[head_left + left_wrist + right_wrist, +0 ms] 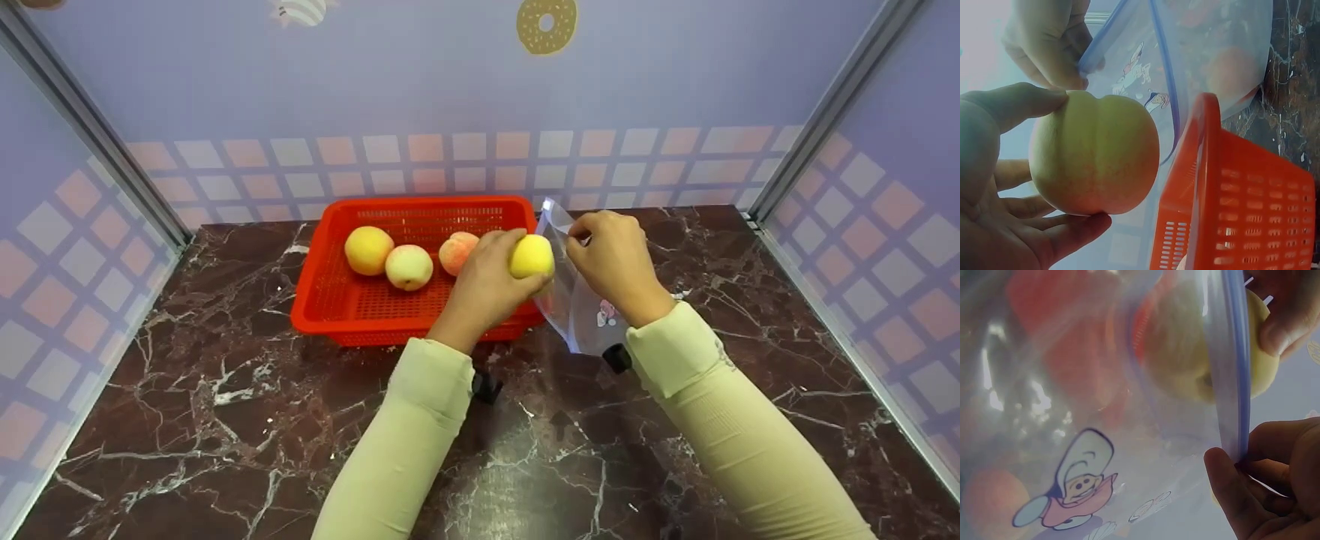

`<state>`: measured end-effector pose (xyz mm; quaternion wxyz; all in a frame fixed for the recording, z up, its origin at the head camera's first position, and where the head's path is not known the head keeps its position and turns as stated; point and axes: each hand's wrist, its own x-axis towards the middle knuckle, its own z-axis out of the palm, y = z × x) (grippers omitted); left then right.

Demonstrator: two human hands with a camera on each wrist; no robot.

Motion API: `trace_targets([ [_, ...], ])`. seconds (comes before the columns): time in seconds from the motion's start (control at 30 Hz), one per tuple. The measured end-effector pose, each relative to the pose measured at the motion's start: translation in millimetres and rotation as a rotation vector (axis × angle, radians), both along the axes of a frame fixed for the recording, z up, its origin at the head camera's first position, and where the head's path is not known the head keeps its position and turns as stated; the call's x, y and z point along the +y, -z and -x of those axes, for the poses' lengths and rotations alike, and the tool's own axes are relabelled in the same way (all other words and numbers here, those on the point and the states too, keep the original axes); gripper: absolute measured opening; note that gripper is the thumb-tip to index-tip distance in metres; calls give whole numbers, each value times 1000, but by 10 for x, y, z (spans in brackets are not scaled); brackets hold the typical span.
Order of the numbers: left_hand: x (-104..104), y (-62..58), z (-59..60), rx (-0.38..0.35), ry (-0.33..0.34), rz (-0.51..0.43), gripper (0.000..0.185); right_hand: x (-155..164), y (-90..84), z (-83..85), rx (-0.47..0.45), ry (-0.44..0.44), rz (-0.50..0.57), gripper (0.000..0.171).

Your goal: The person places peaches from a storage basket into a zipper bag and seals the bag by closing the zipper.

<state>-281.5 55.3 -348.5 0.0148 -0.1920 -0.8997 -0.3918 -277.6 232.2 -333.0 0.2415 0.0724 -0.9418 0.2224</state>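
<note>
Our left hand [484, 289] curls its fingers around a yellow peach [532, 256], holding it above the right edge of the red basket [330, 300], right at the mouth of the clear bag [574, 307]. Our right hand [616, 262] pinches the bag's zip rim. Three more peaches [409, 267] lie in the basket on the marble counter [225, 390].

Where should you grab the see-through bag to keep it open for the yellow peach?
Probably at the blue zip rim, from the side away from the peach. The rim is the stiffest part of the floppy bag, and the right hand already pinches it there while the left hand holds the peach at the mouth.
</note>
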Motion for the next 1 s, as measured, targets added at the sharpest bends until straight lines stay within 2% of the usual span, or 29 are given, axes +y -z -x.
trace_targets([
  [0.57, 152, 41, -20, -11, 25, 41, 67, 23, -11, -11, 15, 0, 9, 14],
  [1.0, 222, 105, -27, 7, 10, 95, 64, 33, -22, -26, 12, 7, 13, 15],
])
